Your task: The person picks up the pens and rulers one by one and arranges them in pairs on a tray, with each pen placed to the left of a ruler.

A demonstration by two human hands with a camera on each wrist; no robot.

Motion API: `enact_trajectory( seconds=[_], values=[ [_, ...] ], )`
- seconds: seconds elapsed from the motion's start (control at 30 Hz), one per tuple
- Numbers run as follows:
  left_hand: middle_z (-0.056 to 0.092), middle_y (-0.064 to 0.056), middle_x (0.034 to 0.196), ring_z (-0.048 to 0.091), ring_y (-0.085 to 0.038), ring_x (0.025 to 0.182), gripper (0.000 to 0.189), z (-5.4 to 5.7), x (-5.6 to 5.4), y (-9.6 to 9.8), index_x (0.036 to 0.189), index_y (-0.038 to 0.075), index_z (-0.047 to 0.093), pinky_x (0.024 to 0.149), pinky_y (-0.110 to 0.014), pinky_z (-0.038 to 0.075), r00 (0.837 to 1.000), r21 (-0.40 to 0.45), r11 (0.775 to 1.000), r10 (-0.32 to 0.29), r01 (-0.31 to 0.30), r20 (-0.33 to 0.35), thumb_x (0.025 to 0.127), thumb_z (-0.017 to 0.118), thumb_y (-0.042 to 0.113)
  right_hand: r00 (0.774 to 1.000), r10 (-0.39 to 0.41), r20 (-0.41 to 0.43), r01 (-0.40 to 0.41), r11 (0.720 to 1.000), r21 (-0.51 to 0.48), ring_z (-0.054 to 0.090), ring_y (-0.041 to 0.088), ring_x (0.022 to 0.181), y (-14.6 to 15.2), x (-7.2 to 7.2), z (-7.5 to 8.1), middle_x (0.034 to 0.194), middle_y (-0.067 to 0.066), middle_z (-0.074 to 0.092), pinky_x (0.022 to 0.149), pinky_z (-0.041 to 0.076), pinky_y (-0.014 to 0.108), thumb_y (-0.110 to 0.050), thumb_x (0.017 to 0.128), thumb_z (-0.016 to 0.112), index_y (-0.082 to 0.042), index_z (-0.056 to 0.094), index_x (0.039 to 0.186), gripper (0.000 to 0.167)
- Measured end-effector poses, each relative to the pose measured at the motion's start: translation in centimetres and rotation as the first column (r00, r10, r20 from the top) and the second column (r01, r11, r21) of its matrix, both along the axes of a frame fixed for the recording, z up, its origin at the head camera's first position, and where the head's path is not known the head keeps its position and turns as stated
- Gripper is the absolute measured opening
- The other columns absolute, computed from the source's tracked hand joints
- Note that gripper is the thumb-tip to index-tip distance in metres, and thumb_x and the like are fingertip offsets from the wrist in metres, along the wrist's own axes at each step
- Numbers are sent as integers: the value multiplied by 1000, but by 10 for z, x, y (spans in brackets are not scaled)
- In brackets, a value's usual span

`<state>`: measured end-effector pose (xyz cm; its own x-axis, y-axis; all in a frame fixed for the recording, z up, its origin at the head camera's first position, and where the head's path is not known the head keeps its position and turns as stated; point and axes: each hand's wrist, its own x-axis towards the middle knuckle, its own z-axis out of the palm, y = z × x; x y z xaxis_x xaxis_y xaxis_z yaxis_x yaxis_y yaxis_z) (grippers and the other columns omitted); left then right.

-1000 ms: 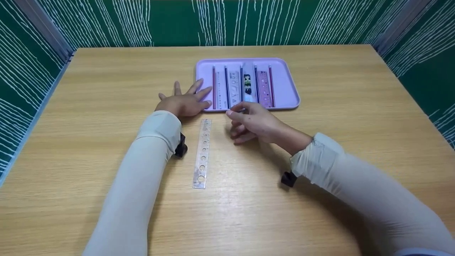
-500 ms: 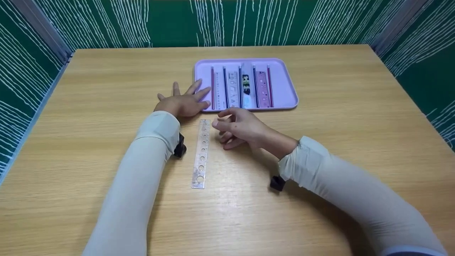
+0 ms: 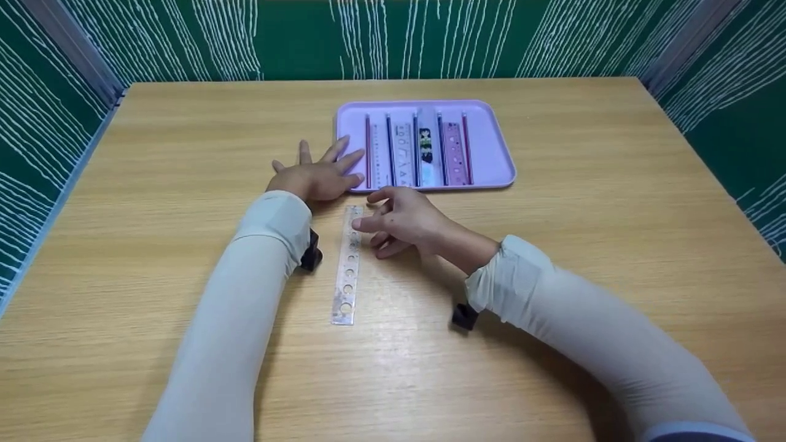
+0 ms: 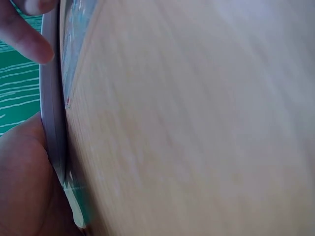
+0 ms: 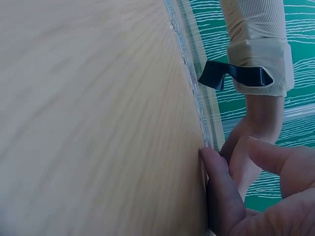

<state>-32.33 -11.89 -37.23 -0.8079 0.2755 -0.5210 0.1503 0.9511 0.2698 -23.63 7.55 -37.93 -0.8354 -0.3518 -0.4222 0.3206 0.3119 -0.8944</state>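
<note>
A clear ruler (image 3: 347, 298) with a row of round holes lies lengthwise on the table. My right hand (image 3: 408, 221) is at its upper end from the right, thumb extended over the ruler and other fingers loosely bent. In the right wrist view a fingertip (image 5: 210, 160) meets the ruler's thin edge, while the thumb stands apart. My left hand (image 3: 316, 180) rests with spread fingers at the left edge of a purple tray (image 3: 498, 162), some fingertips overlapping its rim. Pencils and rulers alternate side by side in the tray, among them a pink ruler (image 3: 455, 156) and a red pencil (image 3: 368, 153).
The wooden table (image 3: 583, 184) reaches back to a green wall (image 3: 295, 43) with white streaks. Both sleeves carry a dark wrist mount, such as the left one (image 3: 311, 252) beside the ruler.
My right hand has moved left and slightly nearer from the tray's front edge, bringing its thumb over the clear ruler. The left hand has stayed at the tray.
</note>
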Motion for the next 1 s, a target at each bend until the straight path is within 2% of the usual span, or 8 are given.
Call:
enact_trajectory(
  seconds=[0.33,0.5,0.73,0.87,1.0],
  values=[
    [-34,24,162,-37,-48,145,63,0,-1,1,155,60,-8,99,-89,-19,1000,5,1000,5,-5,14,101,23,71,999,35,-33,-32,996,83,75,26,80,-4,-4,0,106,15,68,71,66,40,-14,82,87,-3,47,145,76],
    [-33,24,163,-37,-48,145,63,1,-2,1,154,61,-8,99,-89,-19,1000,1,1000,11,-11,14,101,24,73,998,5,-65,3,991,130,76,23,74,-11,-5,1,100,15,70,66,65,38,-9,77,90,-6,51,142,76],
    [-33,23,163,-38,-50,144,64,0,-2,-1,155,60,-8,98,-89,-19,1000,-4,1000,16,-16,14,101,24,72,986,18,-165,17,977,213,76,20,65,-19,-1,-2,97,14,69,61,64,33,-4,70,94,-3,54,138,80],
    [-33,23,162,-38,-49,144,63,0,-1,0,155,60,-8,98,-89,-19,1000,3,1000,7,-7,12,101,23,72,975,53,-216,12,958,288,76,18,64,-19,-1,-2,94,12,69,60,63,30,-4,70,94,-2,57,132,73],
    [-34,24,162,-37,-49,145,63,1,0,0,155,59,-8,98,-89,-19,1000,7,1000,2,-2,9,101,22,72,972,81,-222,-8,949,314,74,16,62,-17,-1,-1,92,9,67,60,63,30,-5,71,93,-2,57,125,66]
  ],
)
